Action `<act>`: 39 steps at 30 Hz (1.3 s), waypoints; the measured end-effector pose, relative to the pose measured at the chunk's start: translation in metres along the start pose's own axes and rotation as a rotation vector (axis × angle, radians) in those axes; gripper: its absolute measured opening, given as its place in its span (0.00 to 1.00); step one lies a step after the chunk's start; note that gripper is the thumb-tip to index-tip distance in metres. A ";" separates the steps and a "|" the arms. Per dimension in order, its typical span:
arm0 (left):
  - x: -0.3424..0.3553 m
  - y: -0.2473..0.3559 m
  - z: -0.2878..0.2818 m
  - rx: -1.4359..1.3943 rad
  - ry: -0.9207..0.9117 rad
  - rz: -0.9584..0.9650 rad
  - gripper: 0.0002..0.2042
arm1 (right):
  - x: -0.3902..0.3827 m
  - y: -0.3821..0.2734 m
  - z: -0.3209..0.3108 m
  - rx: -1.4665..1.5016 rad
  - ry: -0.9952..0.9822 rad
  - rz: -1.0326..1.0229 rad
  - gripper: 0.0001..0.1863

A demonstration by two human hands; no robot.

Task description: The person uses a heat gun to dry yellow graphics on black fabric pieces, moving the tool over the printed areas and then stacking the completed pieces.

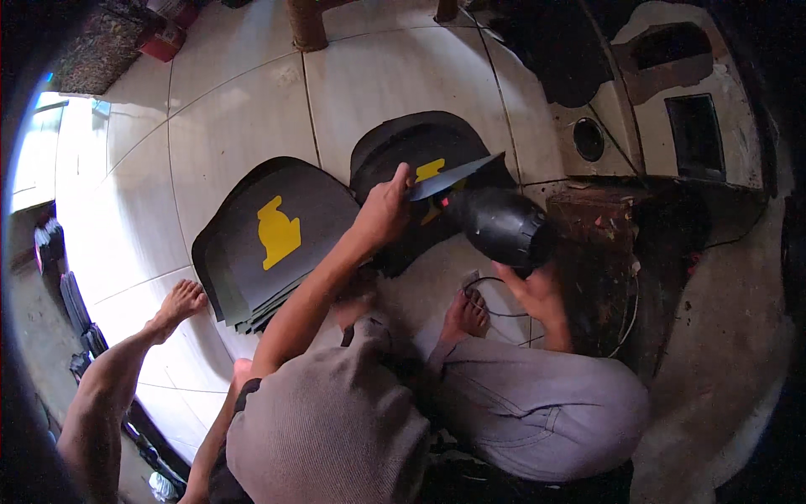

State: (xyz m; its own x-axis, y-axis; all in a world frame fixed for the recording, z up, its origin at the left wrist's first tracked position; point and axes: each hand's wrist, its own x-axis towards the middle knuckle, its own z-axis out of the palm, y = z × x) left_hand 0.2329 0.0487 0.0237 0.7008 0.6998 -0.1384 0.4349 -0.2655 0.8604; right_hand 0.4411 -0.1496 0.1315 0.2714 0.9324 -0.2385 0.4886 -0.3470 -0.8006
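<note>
My left hand (384, 210) grips a thin dark panel (453, 178) by its near edge, tilted so that I see it almost edge-on. In my right hand (541, 296), a black hair dryer (508, 227) is held by its handle, with its nozzle close to the panel. Beneath them on the floor lies a dark, rounded panel (395, 151) with a yellow shape on it, partly hidden. To its left rests a stack of similar dark panels (239, 227), the top one bearing a yellow shape (277, 233).
The hair dryer's cord (504, 315) loops near a bare foot (467, 315). A worn wooden box (592, 218) and a pale panel with cut-outs (672, 126) stand at right. A bare leg (105, 395) reaches in from the left. Wooden legs (306, 25) stand at the back.
</note>
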 end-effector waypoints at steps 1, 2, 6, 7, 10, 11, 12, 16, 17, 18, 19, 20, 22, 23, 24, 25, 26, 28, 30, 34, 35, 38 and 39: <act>0.000 0.003 -0.002 -0.027 0.055 0.044 0.23 | 0.003 -0.003 0.001 0.019 0.016 -0.025 0.18; 0.000 0.007 -0.006 -0.053 0.112 0.090 0.23 | 0.004 -0.004 0.001 0.038 0.031 -0.051 0.18; -0.002 0.014 -0.065 -0.165 0.244 0.038 0.21 | 0.006 -0.001 0.001 0.101 0.026 0.017 0.18; -0.007 0.019 -0.090 -0.220 0.163 -0.130 0.20 | 0.007 0.002 0.001 0.109 0.018 0.044 0.18; -0.026 -0.029 -0.141 -0.288 0.182 -0.153 0.21 | 0.005 -0.011 -0.008 0.030 0.040 0.075 0.17; -0.042 -0.045 -0.163 -0.163 0.154 -0.091 0.16 | 0.006 -0.014 -0.007 0.007 0.038 0.072 0.17; -0.063 -0.060 -0.179 -0.198 0.187 -0.249 0.11 | 0.006 -0.007 -0.005 0.002 0.042 0.032 0.16; -0.142 -0.112 -0.218 0.095 0.257 -0.532 0.17 | 0.014 0.008 0.007 0.021 -0.030 0.012 0.17; -0.145 -0.118 -0.215 0.290 0.273 -0.540 0.18 | 0.014 0.005 0.006 0.012 -0.045 0.057 0.18; -0.152 -0.116 -0.215 0.492 0.299 -0.551 0.19 | 0.016 0.002 0.006 0.000 -0.035 0.065 0.16; -0.141 -0.087 -0.197 0.663 0.440 -0.503 0.24 | 0.016 0.001 0.006 -0.017 -0.023 0.082 0.15; -0.137 -0.084 -0.178 0.704 0.495 -0.393 0.25 | 0.017 0.000 0.007 -0.037 -0.015 0.092 0.13; -0.134 -0.079 -0.147 0.802 0.610 -0.180 0.27 | 0.020 -0.005 0.007 -0.022 -0.018 0.068 0.14; -0.131 -0.072 -0.125 0.763 0.551 -0.156 0.27 | 0.021 -0.004 0.009 -0.018 -0.018 0.058 0.14; -0.128 -0.062 -0.109 0.731 0.489 -0.131 0.29 | 0.022 -0.003 0.010 -0.032 -0.031 0.048 0.14; -0.125 -0.061 -0.094 0.773 0.466 -0.157 0.30 | 0.022 -0.002 0.010 -0.051 -0.040 0.039 0.15; -0.125 -0.066 -0.079 0.812 0.443 -0.188 0.32 | 0.022 0.000 0.012 -0.073 -0.053 0.031 0.15; -0.126 -0.071 -0.068 0.847 0.399 -0.241 0.34 | 0.021 0.004 0.014 -0.083 -0.038 0.001 0.15; -0.129 -0.072 -0.066 0.848 0.361 -0.293 0.33 | 0.019 0.006 0.013 -0.081 -0.035 0.012 0.16; -0.142 -0.083 -0.067 0.868 0.398 -0.332 0.30 | 0.017 0.009 0.012 -0.067 -0.053 0.039 0.16; -0.145 -0.085 -0.070 0.867 0.414 -0.336 0.29 | 0.018 0.011 0.012 -0.070 -0.058 0.029 0.16; -0.148 -0.085 -0.072 0.851 0.428 -0.347 0.28 | 0.020 0.005 0.011 -0.056 -0.095 0.059 0.15; -0.148 -0.085 -0.072 0.846 0.430 -0.350 0.28 | 0.021 0.001 0.011 -0.051 -0.105 0.081 0.15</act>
State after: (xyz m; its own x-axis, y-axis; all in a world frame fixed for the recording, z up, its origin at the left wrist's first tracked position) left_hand 0.0512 0.0152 0.0068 0.2662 0.9638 0.0158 0.9520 -0.2655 0.1523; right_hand 0.4385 -0.1290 0.1201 0.2244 0.9058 -0.3595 0.5111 -0.4234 -0.7480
